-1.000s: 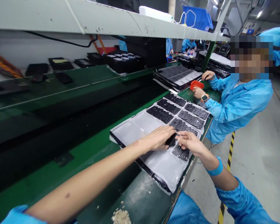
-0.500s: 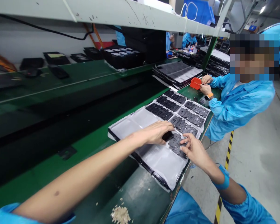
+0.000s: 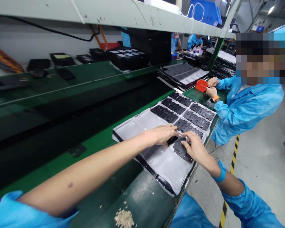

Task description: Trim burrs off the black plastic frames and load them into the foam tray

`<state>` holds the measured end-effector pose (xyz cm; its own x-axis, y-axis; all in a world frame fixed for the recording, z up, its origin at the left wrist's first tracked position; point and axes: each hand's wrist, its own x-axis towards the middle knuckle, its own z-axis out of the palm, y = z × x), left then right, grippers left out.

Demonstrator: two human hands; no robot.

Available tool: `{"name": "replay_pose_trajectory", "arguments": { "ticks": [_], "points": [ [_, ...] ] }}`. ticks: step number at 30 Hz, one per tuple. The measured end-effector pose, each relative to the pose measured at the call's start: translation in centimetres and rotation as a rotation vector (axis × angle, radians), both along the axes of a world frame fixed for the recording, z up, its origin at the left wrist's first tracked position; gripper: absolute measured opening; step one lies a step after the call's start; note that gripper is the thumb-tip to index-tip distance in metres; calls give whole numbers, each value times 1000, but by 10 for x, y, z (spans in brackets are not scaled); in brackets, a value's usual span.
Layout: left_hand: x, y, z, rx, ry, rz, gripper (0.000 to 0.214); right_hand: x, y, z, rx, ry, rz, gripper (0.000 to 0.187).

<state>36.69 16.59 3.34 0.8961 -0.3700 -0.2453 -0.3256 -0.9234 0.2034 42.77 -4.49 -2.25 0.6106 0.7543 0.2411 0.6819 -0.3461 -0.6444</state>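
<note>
A grey plastic tray (image 3: 166, 166) with several compartments lies on the green bench. Its far compartments hold rows of small black parts (image 3: 172, 106). My left hand (image 3: 162, 134) reaches across the tray, fingers curled on a small black part (image 3: 172, 140). My right hand (image 3: 194, 147) rests beside it on a cluster of black parts (image 3: 180, 148) in a near compartment, fingers bent down onto them. The two hands almost touch.
A co-worker in a blue coat (image 3: 247, 107) sits to the right, both hands at a small red box (image 3: 201, 85). A stack of trays (image 3: 182, 76) lies beyond. Black trays stand on the far green shelf (image 3: 85, 76). Pale crumbs (image 3: 123, 218) lie near the bench edge.
My right hand slid up and left over the black parts, closer to my left hand. My left hand stayed on the small black part. The co-worker's hands stayed at the red box.
</note>
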Motion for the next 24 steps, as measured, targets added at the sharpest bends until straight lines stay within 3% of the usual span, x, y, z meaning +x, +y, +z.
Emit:
{"name": "replay_pose_trajectory", "arguments": {
  "ticks": [11, 15, 24],
  "points": [
    [6, 10, 2, -62, 28, 63, 47, 3, -9, -3, -20, -36, 97, 43],
    [2, -5, 0, -42, 2, 157, 39, 2, -6, -7, -20, -32, 146, 45],
    [-6, -34, 0, 45, -7, 413, 45, 5, -7, -6, -4, -31, 139, 49]
  ]
}}
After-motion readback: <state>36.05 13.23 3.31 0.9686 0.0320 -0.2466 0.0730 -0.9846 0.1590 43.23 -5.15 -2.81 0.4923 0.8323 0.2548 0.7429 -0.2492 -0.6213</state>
